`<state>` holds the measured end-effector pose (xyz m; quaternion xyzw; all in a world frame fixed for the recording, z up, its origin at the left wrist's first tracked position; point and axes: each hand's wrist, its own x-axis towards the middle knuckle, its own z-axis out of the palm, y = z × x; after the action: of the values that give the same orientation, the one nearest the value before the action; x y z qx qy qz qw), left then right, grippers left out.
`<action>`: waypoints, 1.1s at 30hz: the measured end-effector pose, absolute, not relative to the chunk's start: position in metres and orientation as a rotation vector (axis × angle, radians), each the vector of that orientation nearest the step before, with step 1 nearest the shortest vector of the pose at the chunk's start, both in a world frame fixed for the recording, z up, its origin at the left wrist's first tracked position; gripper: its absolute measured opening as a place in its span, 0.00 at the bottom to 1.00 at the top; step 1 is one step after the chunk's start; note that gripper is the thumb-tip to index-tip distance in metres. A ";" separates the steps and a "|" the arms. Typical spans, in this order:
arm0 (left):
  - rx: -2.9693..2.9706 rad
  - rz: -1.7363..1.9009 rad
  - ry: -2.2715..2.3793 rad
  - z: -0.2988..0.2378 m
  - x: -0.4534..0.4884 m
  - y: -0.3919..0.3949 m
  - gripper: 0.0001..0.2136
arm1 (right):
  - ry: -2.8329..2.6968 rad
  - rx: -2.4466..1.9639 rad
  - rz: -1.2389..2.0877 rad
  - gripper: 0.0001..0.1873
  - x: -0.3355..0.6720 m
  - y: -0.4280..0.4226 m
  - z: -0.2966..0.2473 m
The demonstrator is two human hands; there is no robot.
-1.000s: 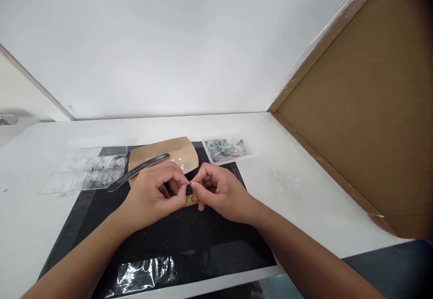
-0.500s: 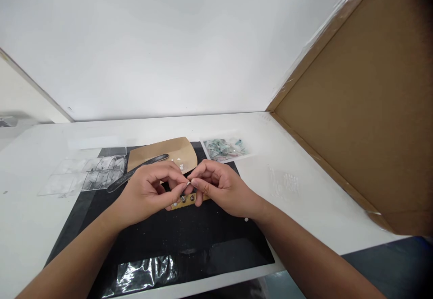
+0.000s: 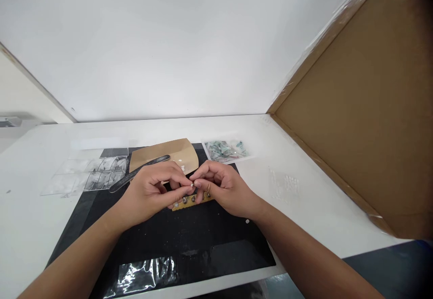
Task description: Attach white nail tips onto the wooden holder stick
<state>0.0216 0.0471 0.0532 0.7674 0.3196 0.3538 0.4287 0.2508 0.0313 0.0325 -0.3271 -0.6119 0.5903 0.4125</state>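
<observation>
Fingertips of my left hand (image 3: 157, 190) and my right hand (image 3: 218, 184) meet in a pinch around a tiny whitish piece (image 3: 191, 184), too small to name. Both hands are closed on it, just above a yellow strip (image 3: 179, 205) that carries several small metal studs (image 3: 184, 200). Part of the strip is hidden under the fingers. A black mat (image 3: 182, 245) lies beneath. Behind my left hand rests a dark nail file (image 3: 135, 172), partly on a brown paper sheet (image 3: 162, 150) with several small white pieces (image 3: 183, 168).
A clear compartment box (image 3: 106, 175) with white contents stands at the left. Behind the mat lies a packet (image 3: 225, 150) of greenish pieces. A clear sheet of small white bits (image 3: 286, 184) is at right, near a cardboard panel (image 3: 355, 109). One white piece (image 3: 247, 221) lies by my right wrist.
My pinched fingertips have shifted very slightly to the right, and the tiny piece shows a bit differently between them. The whole view has moved a little; the other things stay in place.
</observation>
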 end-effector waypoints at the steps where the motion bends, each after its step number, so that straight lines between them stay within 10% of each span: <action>1: 1.912 0.882 0.801 0.053 0.021 0.047 0.05 | -1.545 -0.824 1.479 0.11 0.251 0.032 0.032; 33: 1.979 0.926 0.750 0.049 0.021 0.045 0.05 | -1.509 -0.746 1.386 0.04 0.248 0.028 0.028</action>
<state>0.0207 0.0449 0.0486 0.7838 0.2969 0.3666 0.4038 0.2478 0.0278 0.0278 -0.3034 -0.6138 0.5637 0.4621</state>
